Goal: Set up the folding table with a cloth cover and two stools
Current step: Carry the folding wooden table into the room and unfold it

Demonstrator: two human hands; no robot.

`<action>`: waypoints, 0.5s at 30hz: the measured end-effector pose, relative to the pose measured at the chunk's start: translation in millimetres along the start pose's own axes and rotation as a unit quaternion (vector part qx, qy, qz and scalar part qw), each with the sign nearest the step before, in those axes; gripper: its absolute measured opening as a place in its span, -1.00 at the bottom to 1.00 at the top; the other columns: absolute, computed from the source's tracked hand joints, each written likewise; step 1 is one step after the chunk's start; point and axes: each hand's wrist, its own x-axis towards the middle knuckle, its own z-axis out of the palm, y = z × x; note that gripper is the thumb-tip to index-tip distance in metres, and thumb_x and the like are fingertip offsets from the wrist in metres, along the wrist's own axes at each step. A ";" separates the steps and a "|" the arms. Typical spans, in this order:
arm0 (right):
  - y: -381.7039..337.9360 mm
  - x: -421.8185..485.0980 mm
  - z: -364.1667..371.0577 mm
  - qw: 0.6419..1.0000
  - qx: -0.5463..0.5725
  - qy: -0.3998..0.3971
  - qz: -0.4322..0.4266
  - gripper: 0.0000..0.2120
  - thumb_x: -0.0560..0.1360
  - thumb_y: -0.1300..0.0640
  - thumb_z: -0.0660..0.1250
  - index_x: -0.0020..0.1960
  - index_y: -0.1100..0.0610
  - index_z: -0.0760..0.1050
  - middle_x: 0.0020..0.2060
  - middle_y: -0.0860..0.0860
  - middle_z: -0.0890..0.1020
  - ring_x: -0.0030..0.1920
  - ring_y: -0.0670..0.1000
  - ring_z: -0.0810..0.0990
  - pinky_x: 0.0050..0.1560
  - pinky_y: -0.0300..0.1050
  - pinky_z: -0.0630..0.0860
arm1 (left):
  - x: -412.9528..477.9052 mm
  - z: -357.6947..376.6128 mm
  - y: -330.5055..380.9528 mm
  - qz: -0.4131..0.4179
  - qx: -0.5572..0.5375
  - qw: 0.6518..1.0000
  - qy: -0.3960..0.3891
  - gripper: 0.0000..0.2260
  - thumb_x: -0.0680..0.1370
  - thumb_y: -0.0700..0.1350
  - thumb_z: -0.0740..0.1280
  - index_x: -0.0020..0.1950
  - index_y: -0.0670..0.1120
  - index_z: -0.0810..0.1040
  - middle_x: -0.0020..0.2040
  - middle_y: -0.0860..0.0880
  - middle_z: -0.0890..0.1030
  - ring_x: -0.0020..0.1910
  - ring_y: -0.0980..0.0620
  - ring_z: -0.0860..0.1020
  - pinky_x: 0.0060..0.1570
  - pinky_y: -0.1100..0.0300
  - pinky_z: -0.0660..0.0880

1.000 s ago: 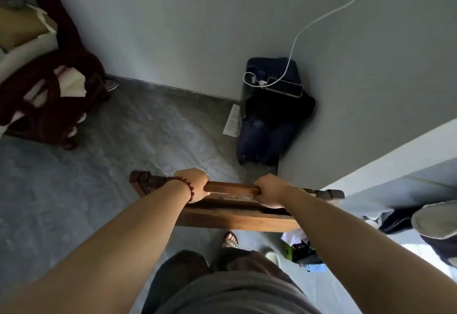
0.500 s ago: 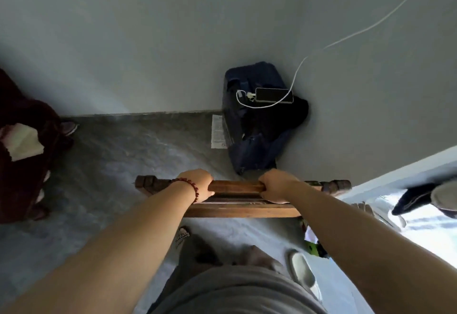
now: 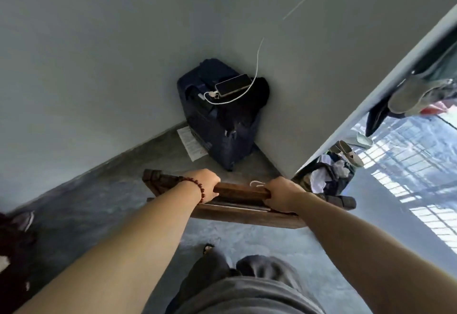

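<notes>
Grey corner (image 3: 249, 162), suitcase (image 3: 220, 130) nearer now; left hand (image 3: 206, 185), right hand (image 3: 282, 193) still clamped on seemingly folded table (image 3: 241, 191).

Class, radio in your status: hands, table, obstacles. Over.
Left hand, right hand both gripping folded wooden table by top edge. Dark suitcase ahead in corner, phone on top.

I hold the folded wooden table (image 3: 241, 191) off the grey floor (image 3: 99, 202), out in front of my legs. It is dark brown wood, folded flat and turned edge-up, so I see its long top rail and a thin panel edge just beneath. The rail runs left to right and dips slightly toward the right. My left hand (image 3: 206, 185) and right hand (image 3: 282, 196) grip the rail near its middle; the darker, notched ends stick out past both fists.
</notes>
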 end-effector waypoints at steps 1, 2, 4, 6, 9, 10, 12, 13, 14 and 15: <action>-0.2 -7.3 6.7 1.000 0.012 0.010 0.008 -0.79 0.45 0.02 0.28 0.03 0.07 0.55 -0.04 0.08 0.62 -0.01 0.14 0.60 -0.09 -0.13 0.47 | -1.1 1.2 3.0 0.009 0.010 1.000 -0.004 -0.80 0.58 0.03 0.22 0.08 -0.03 0.54 0.04 -0.03 0.58 0.01 -0.05 0.53 -0.05 0.13 0.47; -0.5 -15.7 13.6 0.999 0.023 0.015 0.017 -0.79 0.45 0.03 0.29 0.03 0.08 0.54 -0.04 0.08 0.62 -0.01 0.14 0.59 -0.08 -0.13 0.46 | -2.4 3.4 6.6 0.019 0.019 1.000 -0.007 -0.81 0.58 0.03 0.22 0.06 -0.02 0.54 0.01 -0.03 0.57 -0.04 -0.03 0.52 -0.07 0.12 0.47; 0.0 -33.0 29.7 0.999 0.037 0.016 0.036 -0.82 0.46 0.04 0.28 0.01 0.07 0.54 -0.04 0.09 0.61 -0.01 0.13 0.58 -0.09 -0.14 0.43 | -6.8 8.5 17.0 0.037 0.033 0.998 -0.024 -0.81 0.58 0.03 0.21 0.05 -0.02 0.54 -0.03 -0.03 0.57 -0.08 -0.02 0.50 -0.09 0.13 0.47; 2.8 -53.9 47.4 0.997 0.060 0.016 0.056 -0.90 0.46 0.06 0.27 -0.08 0.01 0.54 -0.11 0.06 0.61 -0.06 0.10 0.57 -0.11 -0.15 0.42 | -12.8 16.5 30.9 0.062 0.052 0.996 -0.047 -0.81 0.58 0.02 0.22 0.07 -0.04 0.54 0.02 -0.04 0.58 -0.03 -0.04 0.53 -0.03 0.10 0.49; 9.1 -87.7 79.9 0.989 0.108 0.016 0.102 -0.87 0.47 0.01 0.27 -0.25 -0.01 0.43 -0.22 0.01 0.55 -0.11 0.08 0.57 -0.14 -0.13 0.44 | -28.8 33.2 57.5 0.103 0.089 0.989 -0.062 -0.79 0.58 -0.01 0.22 0.10 -0.07 0.54 0.09 -0.09 0.59 0.07 -0.09 0.54 -0.04 0.13 0.44; 11.0 -99.7 90.8 0.987 0.112 0.019 0.112 -0.85 0.47 0.01 0.28 -0.26 -0.01 0.42 -0.21 0.02 0.56 -0.11 0.09 0.57 -0.16 -0.13 0.41 | -33.8 39.9 66.6 0.114 0.099 0.986 -0.064 -0.79 0.58 -0.01 0.22 0.10 -0.08 0.54 0.10 -0.09 0.58 0.08 -0.09 0.54 -0.05 0.14 0.43; 14.2 -124.8 111.3 0.985 0.118 0.030 0.126 -0.89 0.48 0.00 0.29 -0.20 -0.01 0.46 -0.16 0.03 0.59 -0.09 0.09 0.57 -0.18 -0.15 0.35 | -42.3 54.4 84.3 0.128 0.110 0.983 -0.069 -0.80 0.58 -0.01 0.22 0.10 -0.06 0.54 0.11 -0.08 0.58 0.10 -0.09 0.53 -0.03 0.13 0.44; 15.1 -136.7 120.9 0.983 0.122 0.039 0.133 -0.92 0.48 0.01 0.29 -0.17 -0.02 0.48 -0.16 0.02 0.58 -0.11 0.09 0.56 -0.18 -0.15 0.34 | -46.7 60.5 92.7 0.136 0.115 0.981 -0.071 -0.80 0.58 0.00 0.22 0.09 -0.06 0.54 0.12 -0.07 0.58 0.10 -0.08 0.53 -0.01 0.12 0.44; 15.3 -148.7 129.6 0.981 0.127 0.044 0.141 -0.93 0.48 0.02 0.28 -0.17 -0.02 0.47 -0.20 0.01 0.56 -0.15 0.08 0.54 -0.19 -0.16 0.33 | -51.5 66.2 100.3 0.144 0.121 0.979 -0.075 -0.81 0.58 -0.01 0.23 0.10 -0.05 0.54 0.13 -0.07 0.57 0.11 -0.08 0.53 0.00 0.12 0.44; 14.4 -160.6 138.0 0.979 0.136 0.048 0.147 -0.92 0.49 0.04 0.28 -0.18 -0.02 0.45 -0.23 0.00 0.52 -0.18 0.07 0.52 -0.19 -0.16 0.33 | -56.9 72.0 107.4 0.151 0.125 0.977 -0.082 -0.81 0.58 -0.02 0.23 0.11 -0.06 0.53 0.13 -0.07 0.57 0.12 -0.08 0.52 0.00 0.12 0.44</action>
